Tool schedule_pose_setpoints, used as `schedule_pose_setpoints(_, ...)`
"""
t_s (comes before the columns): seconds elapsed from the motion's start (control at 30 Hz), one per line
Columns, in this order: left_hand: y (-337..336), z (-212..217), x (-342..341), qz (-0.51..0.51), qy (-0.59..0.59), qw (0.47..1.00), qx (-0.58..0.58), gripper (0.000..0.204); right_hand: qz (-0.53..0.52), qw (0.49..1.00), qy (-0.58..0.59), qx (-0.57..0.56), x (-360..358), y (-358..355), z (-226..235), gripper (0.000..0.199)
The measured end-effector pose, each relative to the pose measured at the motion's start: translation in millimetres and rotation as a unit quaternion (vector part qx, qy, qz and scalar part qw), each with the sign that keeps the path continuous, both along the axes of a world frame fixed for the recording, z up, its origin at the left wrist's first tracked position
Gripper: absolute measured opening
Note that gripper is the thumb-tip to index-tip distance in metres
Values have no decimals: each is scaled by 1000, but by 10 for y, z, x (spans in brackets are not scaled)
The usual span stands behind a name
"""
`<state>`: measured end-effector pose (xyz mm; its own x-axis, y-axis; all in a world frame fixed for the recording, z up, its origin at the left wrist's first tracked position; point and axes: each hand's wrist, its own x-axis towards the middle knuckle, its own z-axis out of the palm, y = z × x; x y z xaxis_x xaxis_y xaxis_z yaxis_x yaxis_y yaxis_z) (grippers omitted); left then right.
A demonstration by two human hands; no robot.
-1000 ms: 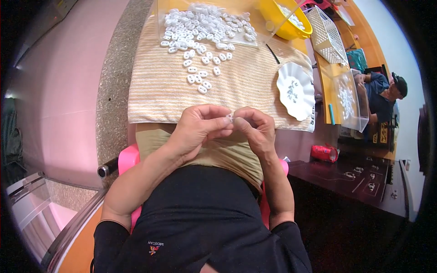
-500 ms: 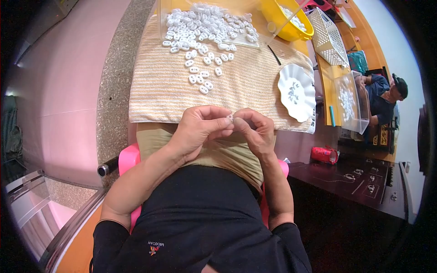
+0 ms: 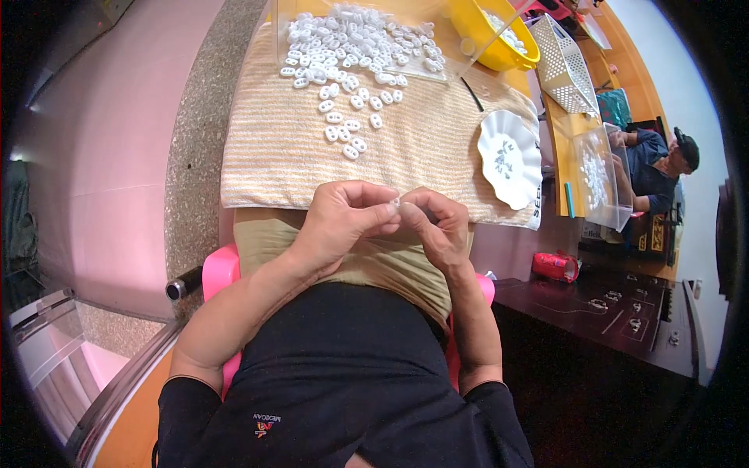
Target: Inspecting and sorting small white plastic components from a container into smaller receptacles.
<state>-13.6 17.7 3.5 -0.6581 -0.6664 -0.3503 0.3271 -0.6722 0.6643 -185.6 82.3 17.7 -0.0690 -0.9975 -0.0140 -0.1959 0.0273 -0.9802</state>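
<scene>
My left hand (image 3: 339, 218) and my right hand (image 3: 438, 226) meet fingertip to fingertip over my lap, at the near edge of a striped towel (image 3: 265, 148). Between thumb and fingers, the left pinches a small white plastic piece (image 3: 395, 202), mostly covered. The right thumb and forefinger press together against its right side; whatever they pinch is too small to make out. Ahead lie loose white oval two-hole pieces (image 3: 343, 134), trailing from a heap (image 3: 351, 39) of the same kind. Small grey bits (image 3: 505, 160) rest on a white scalloped plate (image 3: 491, 183) to the right.
A thin black stick (image 3: 473, 93) lies beyond the plate. Behind it stand a yellow basin (image 3: 476, 43) and a white perforated basket (image 3: 563, 70). At right, a person (image 3: 654, 168) sits by a clear bin (image 3: 620, 214) of white pieces. A red package (image 3: 555, 266) lies on a dark surface.
Both my hands stay pinched together at nearly the same spot, with only slight finger movement. At far right, the other person's arm has shifted toward the clear bin.
</scene>
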Motion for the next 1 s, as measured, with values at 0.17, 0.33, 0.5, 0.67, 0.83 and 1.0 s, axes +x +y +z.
schedule_pose_setpoints(0.17, 32, 4, -18, 2, -16, 999, -33, 19, -1, 1000, 21, 22, -22, 14, 11, 11)
schedule_pose_setpoints(0.33, 17, 2, -30, 0, -36, 999, -30, 17, -14, 996, -67, 50, -18, -12, -20, 9)
schedule_pose_setpoints(0.5, 34, -13, -40, -13, -14, 1000, -12, 17, 18, 997, -72, 26, -96, 26, -57, 13)
schedule_pose_setpoints(0.67, 52, 0, -59, -13, -8, 1000, 8, 17, 0, 998, -47, 47, -155, 77, 20, 12)
schedule_pose_setpoints(0.83, 46, -20, -57, 5, 14, 1000, 21, 17, -24, 996, -51, 69, -270, 27, 118, 11)
schedule_pose_setpoints(1.0, 18, 7, -5, 28, 24, 999, 33, 18, -27, 995, 91, 10, -256, -323, 188, 13)
